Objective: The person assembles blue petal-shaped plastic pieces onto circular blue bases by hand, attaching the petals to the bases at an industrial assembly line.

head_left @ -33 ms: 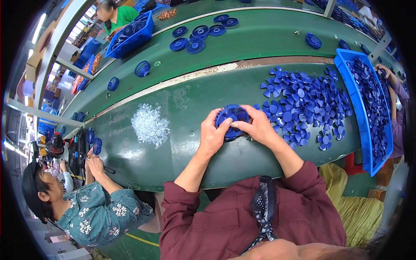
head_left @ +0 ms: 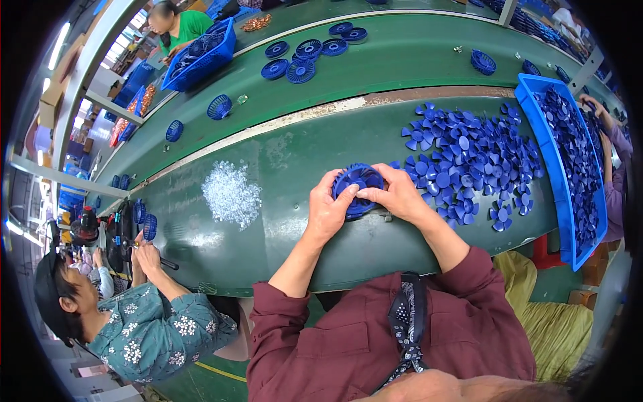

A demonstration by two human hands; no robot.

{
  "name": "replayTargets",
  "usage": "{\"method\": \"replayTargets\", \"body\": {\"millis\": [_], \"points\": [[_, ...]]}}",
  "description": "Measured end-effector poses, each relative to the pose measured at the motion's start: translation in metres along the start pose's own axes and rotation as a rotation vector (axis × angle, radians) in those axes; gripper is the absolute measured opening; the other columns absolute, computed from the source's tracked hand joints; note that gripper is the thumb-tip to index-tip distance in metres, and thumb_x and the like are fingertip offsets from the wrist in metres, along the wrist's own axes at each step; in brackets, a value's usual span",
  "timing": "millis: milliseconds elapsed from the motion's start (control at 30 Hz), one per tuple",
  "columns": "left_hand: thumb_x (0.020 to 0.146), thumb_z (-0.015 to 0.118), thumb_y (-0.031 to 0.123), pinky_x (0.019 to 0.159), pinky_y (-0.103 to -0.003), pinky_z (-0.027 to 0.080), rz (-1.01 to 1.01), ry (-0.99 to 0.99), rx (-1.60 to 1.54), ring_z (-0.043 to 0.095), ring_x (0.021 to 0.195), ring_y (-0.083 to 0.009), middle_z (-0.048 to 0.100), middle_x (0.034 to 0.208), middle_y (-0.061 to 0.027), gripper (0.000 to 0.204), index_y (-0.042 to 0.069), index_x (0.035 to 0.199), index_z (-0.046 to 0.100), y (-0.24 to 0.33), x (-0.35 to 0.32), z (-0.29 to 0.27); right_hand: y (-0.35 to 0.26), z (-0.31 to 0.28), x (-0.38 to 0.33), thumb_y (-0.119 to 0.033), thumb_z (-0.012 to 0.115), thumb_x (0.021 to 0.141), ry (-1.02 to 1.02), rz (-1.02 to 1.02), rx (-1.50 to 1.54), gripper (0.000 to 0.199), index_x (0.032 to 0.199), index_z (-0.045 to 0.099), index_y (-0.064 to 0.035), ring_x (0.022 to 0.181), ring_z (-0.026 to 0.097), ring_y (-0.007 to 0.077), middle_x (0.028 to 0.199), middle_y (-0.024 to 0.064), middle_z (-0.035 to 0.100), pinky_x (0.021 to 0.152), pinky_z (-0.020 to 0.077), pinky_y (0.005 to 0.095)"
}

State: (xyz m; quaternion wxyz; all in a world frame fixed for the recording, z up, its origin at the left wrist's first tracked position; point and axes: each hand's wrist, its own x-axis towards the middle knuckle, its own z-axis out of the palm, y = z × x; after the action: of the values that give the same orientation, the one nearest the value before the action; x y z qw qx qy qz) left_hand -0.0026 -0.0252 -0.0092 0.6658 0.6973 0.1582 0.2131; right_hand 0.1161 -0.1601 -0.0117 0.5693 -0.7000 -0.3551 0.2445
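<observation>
Over the green worktop, my left hand (head_left: 325, 211) and my right hand (head_left: 400, 194) grip a round blue slatted fan housing (head_left: 349, 176) from its two sides. Both thumbs press on the blue fan blade (head_left: 362, 179) inside it. The fingers curl round the rim, and the housing's underside is hidden. Just right of my right hand spreads a loose heap of blue fan blades (head_left: 462, 161). Off to the left of my left hand lies a pile of small clear plastic pieces (head_left: 231, 192).
A blue tray (head_left: 566, 231) of blades stands at the right edge, near another person's hands. Beyond the worktop, a green conveyor belt (head_left: 402, 63) carries several blue housings (head_left: 301, 71). At left, a person in a floral sleeve (head_left: 181, 328) works beside two upright blue housings (head_left: 150, 226).
</observation>
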Motion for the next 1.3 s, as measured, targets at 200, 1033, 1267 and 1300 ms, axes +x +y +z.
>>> {"method": "replayTargets", "body": {"millis": [200,1033,1267,1300], "points": [[0.087,0.065,0.012,0.080,-0.026,0.048,-0.072,-0.038,0.024,0.058,0.087,-0.0111,0.065,0.096,-0.0083,0.029,-0.003,0.111,0.059,-0.001,0.006,-0.004,0.003,-0.002,0.003,-0.030,0.078,0.077,-0.057,0.017,-0.090,0.040,0.096,0.063,0.0022,0.070,0.055,0.0101,0.077,0.0060,0.065,0.063,0.0468,0.0291],[0.092,0.059,0.008,0.078,-0.027,0.051,-0.052,0.033,0.043,0.061,0.083,-0.0122,0.064,0.094,-0.0085,0.025,-0.006,0.113,0.055,-0.025,0.016,-0.003,-0.010,-0.120,-0.033,-0.011,0.068,0.077,0.407,-0.128,-0.888,0.029,0.105,0.059,-0.0046,0.089,0.059,0.0330,0.091,0.0138,0.058,0.074,0.0494,0.0425],[0.092,0.056,0.005,0.080,-0.027,0.052,-0.031,-0.019,0.122,0.060,0.082,-0.0114,0.064,0.093,-0.0076,0.022,-0.004,0.112,0.056,-0.022,0.011,0.003,-0.015,-0.093,-0.050,-0.010,0.070,0.071,0.144,-0.135,-1.093,0.031,0.101,0.060,-0.0051,0.094,0.053,0.0310,0.096,0.0127,0.055,0.075,0.0506,0.0418],[0.092,0.056,0.005,0.080,-0.027,0.052,-0.036,-0.024,0.129,0.060,0.082,-0.0114,0.064,0.094,-0.0076,0.022,-0.005,0.112,0.056,-0.020,0.010,0.003,-0.013,-0.092,-0.048,-0.008,0.069,0.071,0.164,-0.131,-1.094,0.032,0.101,0.060,-0.0048,0.094,0.053,0.0311,0.096,0.0127,0.055,0.075,0.0508,0.0418]]}}
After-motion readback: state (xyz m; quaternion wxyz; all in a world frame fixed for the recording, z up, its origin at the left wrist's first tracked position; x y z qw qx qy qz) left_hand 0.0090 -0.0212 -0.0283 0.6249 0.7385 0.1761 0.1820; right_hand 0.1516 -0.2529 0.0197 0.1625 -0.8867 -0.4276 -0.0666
